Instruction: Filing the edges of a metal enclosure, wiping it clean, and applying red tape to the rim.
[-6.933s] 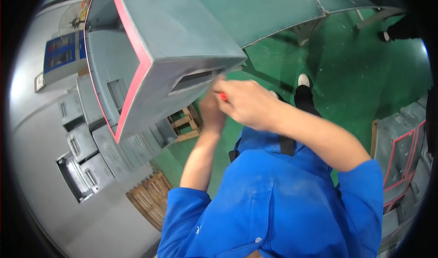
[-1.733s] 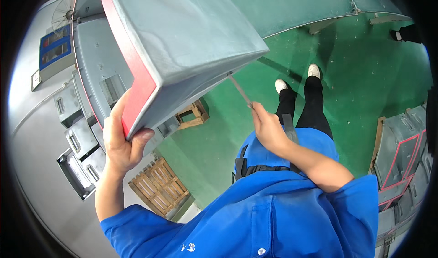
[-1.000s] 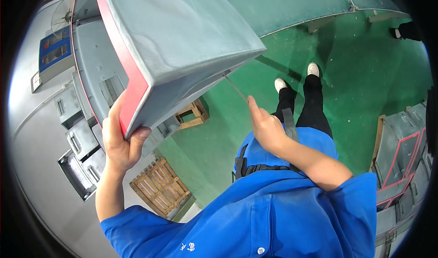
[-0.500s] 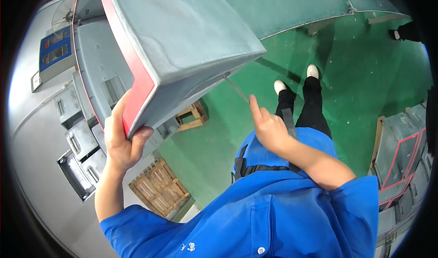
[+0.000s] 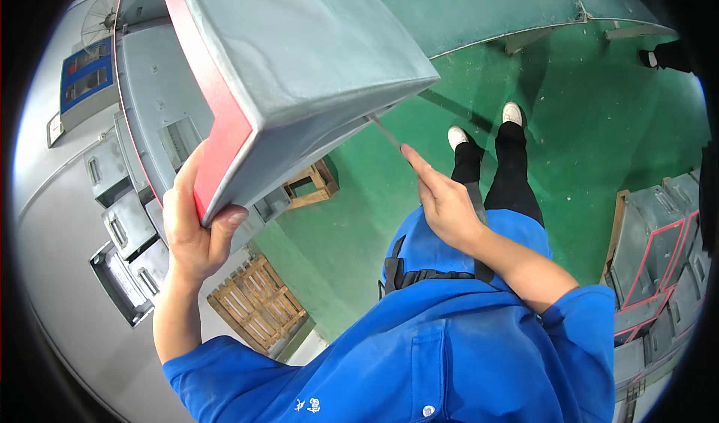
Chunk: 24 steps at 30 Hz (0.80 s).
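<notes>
Firmly, left hand (image 5: 196, 232) clasps grey panel (image 5: 299, 71).

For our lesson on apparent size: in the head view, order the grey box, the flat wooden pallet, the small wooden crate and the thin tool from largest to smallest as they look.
1. Grey box, though nearest the camera.
2. Pallet.
3. Crate.
4. Tool, thin, in the right hand.

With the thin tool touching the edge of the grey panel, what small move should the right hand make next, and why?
Probably slide the thin tool a little further along the lower edge of the grey panel. The right hand holds it with its tip right at that edge, and the left hand grips the panel's red-trimmed corner, steadying it. The tool's exact kind is too small to tell.
</notes>
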Motion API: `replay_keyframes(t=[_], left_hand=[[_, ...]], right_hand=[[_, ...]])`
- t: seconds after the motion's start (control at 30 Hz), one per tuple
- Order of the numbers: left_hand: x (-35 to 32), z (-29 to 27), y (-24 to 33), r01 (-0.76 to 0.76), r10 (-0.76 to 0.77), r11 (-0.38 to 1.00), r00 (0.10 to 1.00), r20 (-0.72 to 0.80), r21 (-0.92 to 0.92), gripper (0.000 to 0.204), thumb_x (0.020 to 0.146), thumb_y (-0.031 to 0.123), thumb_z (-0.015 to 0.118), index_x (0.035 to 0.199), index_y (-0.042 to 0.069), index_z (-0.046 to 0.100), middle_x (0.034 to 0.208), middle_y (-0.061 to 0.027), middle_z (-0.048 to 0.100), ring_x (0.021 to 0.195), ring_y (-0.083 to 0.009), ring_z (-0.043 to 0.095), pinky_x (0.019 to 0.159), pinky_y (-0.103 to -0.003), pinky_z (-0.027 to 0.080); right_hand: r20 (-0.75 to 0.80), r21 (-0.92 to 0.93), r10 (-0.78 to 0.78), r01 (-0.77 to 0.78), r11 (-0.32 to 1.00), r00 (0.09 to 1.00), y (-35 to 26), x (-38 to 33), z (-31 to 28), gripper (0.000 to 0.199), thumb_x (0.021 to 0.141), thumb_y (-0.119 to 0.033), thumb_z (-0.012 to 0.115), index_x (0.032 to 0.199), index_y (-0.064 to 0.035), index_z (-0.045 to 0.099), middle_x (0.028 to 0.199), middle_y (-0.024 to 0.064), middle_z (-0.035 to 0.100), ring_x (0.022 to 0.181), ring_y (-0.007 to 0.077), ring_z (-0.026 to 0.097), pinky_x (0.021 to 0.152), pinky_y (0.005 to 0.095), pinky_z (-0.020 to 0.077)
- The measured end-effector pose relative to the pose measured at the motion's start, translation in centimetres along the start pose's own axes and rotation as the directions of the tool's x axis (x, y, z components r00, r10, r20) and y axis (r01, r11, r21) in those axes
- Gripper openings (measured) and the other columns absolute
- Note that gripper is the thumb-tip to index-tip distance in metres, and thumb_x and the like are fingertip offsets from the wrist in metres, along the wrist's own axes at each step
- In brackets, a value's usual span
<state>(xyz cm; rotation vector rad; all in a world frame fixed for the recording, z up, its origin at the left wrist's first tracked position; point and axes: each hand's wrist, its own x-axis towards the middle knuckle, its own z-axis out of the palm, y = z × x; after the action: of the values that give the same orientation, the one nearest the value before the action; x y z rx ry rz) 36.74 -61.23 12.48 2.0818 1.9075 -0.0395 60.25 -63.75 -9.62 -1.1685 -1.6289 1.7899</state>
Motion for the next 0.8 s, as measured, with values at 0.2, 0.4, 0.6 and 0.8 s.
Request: replay_keyframes(t=[0.2,0.4,0.6,0.8], left_hand=[[0.1,0.3,0.0,-0.012,0.009,0.995,1.0,-0.029,-0.101,0.062,0.073,0.025,0.066,0.12,-0.005,0.039,0.114,-0.0175,0.051,0.097,-0.0277,0.053,0.085,-0.035,0.039],[0.0,0.1,0.1,-0.005,0.006,0.999,1.0,0.005,-0.051,0.061,0.072,0.02,0.066,0.12,-0.005,0.038,0.114,-0.0186,0.05,0.099,-0.028,0.052,0.086,-0.035,0.038],[0.3,0.0,0.2,-0.012,0.013,0.998,1.0,0.012,-0.066,0.059,0.072,0.015,0.064,0.121,-0.006,0.037,0.112,-0.0195,0.051,0.1,-0.0285,0.052,0.087,-0.035,0.038],[0.3,0.1,-0.2,-0.031,0.032,0.998,0.999,0.014,-0.063,0.06,0.072,0.017,0.065,0.119,-0.008,0.037,0.113,-0.0219,0.049,0.101,-0.0293,0.051,0.086,-0.036,0.038]], right_hand=[[0.041,0.128,0.043,-0.048,0.991,0.998,0.0,1.8,0.9,0.046,0.084,0.002,0.039,0.129,-0.0105,0.036,0.09,0.0182,0.058,0.062,0.0226,0.053,0.066,0.0255,0.0439],[-0.095,0.225,-0.062,0.082,0.971,0.994,1.1,0.7,2.0,0.049,0.081,0.004,0.042,0.127,-0.0108,0.037,0.079,0.0272,0.054,0.072,0.041,0.055,0.064,0.0398,0.0442],[0.01,0.175,0.08,-0.08,0.981,0.997,0.5,-0.5,1.5,0.046,0.084,0.002,0.042,0.128,-0.0114,0.038,0.07,0.022,0.051,0.053,0.0261,0.047,0.058,0.0283,0.0423],[0.035,0.111,-0.045,0.041,0.993,0.998,-0.5,-1.7,2.0,0.052,0.081,0.005,0.044,0.129,-0.0104,0.035,0.071,0.0225,0.051,0.061,0.0347,0.052,0.061,0.0322,0.0449]])
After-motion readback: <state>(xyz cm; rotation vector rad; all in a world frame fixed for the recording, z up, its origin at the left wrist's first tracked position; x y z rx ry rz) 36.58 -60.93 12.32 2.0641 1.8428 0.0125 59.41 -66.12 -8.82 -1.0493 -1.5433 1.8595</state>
